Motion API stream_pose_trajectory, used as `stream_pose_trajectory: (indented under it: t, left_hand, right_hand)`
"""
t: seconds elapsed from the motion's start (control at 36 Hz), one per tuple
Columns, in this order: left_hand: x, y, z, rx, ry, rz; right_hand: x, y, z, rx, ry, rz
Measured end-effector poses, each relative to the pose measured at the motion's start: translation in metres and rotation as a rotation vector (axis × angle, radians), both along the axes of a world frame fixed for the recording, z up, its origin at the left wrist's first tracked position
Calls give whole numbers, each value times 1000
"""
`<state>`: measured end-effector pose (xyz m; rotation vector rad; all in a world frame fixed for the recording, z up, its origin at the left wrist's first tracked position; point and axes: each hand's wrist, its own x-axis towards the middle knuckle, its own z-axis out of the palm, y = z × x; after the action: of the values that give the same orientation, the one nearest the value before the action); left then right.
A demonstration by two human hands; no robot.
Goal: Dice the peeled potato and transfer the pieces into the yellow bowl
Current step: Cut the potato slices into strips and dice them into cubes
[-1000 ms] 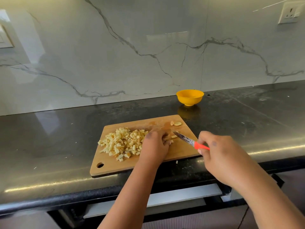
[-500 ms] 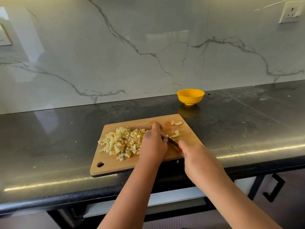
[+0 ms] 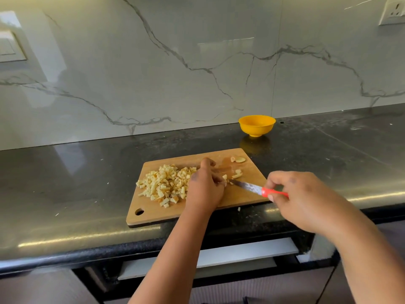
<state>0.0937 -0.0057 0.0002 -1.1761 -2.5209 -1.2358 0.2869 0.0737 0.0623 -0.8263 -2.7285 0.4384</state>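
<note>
Pinched in the right hand (image 3: 306, 200), a knife (image 3: 258, 189) is angled at potato bits (image 3: 225, 177) steadied by the curled left hand (image 3: 205, 187) on the board (image 3: 241, 198).

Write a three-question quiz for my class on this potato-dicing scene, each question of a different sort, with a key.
1. True or false: the bowl stands on the board.
2. Which hand holds the knife? A. left hand B. right hand C. neither
3. Fill in: the pile of diced potato lies on the ____.

Key:
1. False. It stands on the counter, behind the board and apart from it.
2. B. The right hand grips the red handle; the blade points at the left hand's fingertips.
3. board, on its left part, beside the left hand.
</note>
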Motion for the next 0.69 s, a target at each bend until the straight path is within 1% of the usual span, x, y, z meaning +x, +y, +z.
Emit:
stream_pose_trajectory:
  t: [0.08, 0.14, 0.31, 0.56, 0.69]
  left_hand:
    - [1, 1, -1, -5, 26, 18]
    - [3, 1, -2, -9, 54, 35]
    - [5, 2, -4, -8, 89, 35]
    - [7, 3, -3, -14, 116, 27]
    - [7, 3, -4, -31, 114, 29]
  right_hand:
    - [-9, -5, -6, 31, 101, -5]
    - [-17, -8, -13, 29, 120, -9]
    - [-26, -9, -26, 18, 88, 9]
    - [-37, -27, -36, 78, 8, -1]
    - [-27, -21, -22, 2, -47, -23]
